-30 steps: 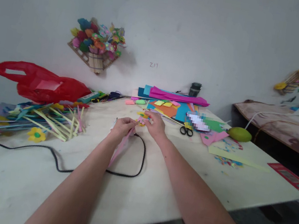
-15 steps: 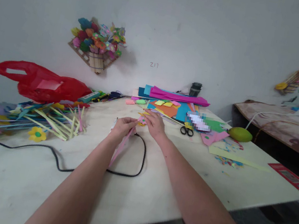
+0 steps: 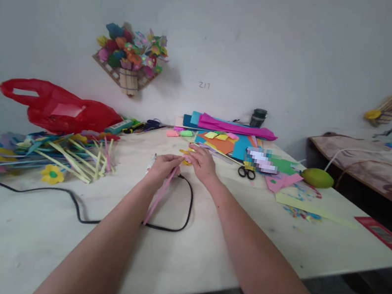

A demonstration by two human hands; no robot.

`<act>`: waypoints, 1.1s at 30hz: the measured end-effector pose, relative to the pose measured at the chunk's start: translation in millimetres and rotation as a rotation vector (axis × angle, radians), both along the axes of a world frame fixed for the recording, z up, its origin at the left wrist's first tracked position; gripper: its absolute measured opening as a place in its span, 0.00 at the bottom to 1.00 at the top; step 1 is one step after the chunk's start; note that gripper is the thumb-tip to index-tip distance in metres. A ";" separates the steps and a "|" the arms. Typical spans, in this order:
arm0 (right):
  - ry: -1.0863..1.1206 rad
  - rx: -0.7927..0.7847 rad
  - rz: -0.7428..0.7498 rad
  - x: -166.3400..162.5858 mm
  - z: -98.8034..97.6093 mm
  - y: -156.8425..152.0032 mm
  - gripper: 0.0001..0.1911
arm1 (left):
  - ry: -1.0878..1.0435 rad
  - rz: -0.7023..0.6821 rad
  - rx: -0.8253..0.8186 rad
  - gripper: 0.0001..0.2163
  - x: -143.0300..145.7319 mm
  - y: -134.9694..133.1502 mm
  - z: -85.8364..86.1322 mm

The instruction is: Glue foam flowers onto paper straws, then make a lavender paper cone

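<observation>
My left hand [image 3: 163,166] is closed around a long pink paper strip [image 3: 158,196] that slants down toward me over the table [image 3: 201,248]. My right hand [image 3: 202,164] rests just to its right, fingertips pinching a small pink and yellow paper flower [image 3: 186,155] at the strip's upper end. The two hands nearly touch. A black cable [image 3: 184,215] loops on the table right under them.
A pile of paper flowers on strips [image 3: 48,155] and a red plastic bag [image 3: 59,109] lie at the left. Coloured paper sheets [image 3: 228,135], black scissors [image 3: 246,172], a dark cup [image 3: 258,118] and a green fruit [image 3: 317,177] sit behind and right. Paper bouquets hang on the wall [image 3: 130,58].
My hands stay together at the flower; the right fingers have shifted slightly on it. The view has drifted a little to the left.
</observation>
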State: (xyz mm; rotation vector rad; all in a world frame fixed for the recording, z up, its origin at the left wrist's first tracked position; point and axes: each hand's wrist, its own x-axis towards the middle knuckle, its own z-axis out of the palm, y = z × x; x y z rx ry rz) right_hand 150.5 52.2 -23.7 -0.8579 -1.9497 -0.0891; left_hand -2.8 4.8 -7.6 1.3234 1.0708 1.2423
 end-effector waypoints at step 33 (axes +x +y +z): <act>-0.019 -0.035 0.023 -7.0 2.5 -7.4 0.14 | 0.009 0.143 0.068 0.16 4.9 -2.8 2.8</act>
